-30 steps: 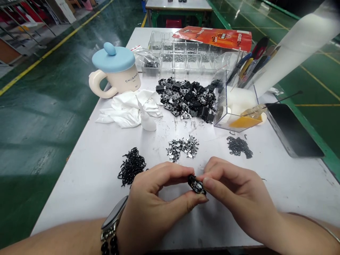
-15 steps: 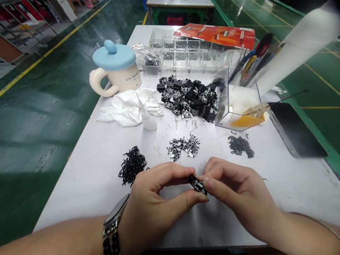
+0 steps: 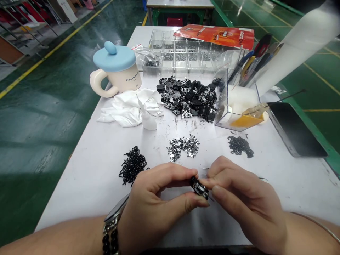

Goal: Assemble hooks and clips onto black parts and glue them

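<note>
HOLD: left hand (image 3: 154, 202) and right hand (image 3: 241, 191) pinch small black part (image 3: 199, 187) just in front of silver clips (image 3: 183, 148) | FINGERS: nearly closed on part, contact seemingly firm but partly hidden | RISK: loosened pinch could drop part among clips

White workbench (image 3: 66, 202) with piled metal parts (image 3: 188, 97)

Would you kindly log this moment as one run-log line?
left hand: holds small black-and-silver metal part | right hand: pinches same part | nearest pile: small black clips
</note>
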`<state>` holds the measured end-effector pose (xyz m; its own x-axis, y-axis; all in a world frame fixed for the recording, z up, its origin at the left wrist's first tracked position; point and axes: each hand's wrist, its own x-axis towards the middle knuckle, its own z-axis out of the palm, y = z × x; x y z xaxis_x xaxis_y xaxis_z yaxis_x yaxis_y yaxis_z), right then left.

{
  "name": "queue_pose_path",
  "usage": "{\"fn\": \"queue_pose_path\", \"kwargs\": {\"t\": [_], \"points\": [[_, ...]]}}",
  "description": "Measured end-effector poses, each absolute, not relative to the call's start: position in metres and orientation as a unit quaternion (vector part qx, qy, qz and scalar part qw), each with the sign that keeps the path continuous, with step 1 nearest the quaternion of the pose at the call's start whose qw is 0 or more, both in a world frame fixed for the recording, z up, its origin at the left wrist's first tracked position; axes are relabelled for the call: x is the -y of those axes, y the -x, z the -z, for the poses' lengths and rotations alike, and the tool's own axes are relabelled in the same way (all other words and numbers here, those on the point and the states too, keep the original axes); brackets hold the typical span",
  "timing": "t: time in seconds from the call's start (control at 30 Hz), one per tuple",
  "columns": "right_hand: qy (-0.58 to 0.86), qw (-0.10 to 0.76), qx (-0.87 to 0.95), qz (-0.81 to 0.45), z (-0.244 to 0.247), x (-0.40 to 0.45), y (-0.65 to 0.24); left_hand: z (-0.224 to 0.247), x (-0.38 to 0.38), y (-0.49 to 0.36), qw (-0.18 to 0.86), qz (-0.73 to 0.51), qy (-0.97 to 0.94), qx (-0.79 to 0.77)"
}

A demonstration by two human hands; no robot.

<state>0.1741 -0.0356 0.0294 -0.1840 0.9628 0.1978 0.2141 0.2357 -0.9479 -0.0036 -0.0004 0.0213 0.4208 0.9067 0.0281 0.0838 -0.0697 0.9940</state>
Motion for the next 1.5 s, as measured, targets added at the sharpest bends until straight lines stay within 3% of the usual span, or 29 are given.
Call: {"fn": "queue_pose_path", "kwargs": {"t": [0.3, 0.6, 0.87, 1.1, 1.5], "points": [[0.438, 0.460, 0.658, -0.404, -0.029, 0.033, -0.175, -0.026, -0.003, -0.002, 0.720, -0.335, -0.463, -0.394], [0.453, 0.457, 0.626, -0.441, -0.026, 0.032, -0.178, -0.024, -0.005, -0.003, 0.772, -0.309, -0.408, -0.378], [0.500, 0.398, 0.514, -0.572, -0.028, 0.028, -0.183, -0.025, -0.005, -0.001, 0.670, -0.336, -0.529, -0.398], [0.445, 0.366, 0.373, -0.727, -0.024, 0.021, -0.187, -0.021, -0.004, 0.003, 0.611, -0.345, -0.595, -0.392], [0.475, 0.370, 0.381, -0.702, -0.029, 0.024, -0.187, -0.022, -0.005, 0.003, 0.589, -0.325, -0.628, -0.392]]}}
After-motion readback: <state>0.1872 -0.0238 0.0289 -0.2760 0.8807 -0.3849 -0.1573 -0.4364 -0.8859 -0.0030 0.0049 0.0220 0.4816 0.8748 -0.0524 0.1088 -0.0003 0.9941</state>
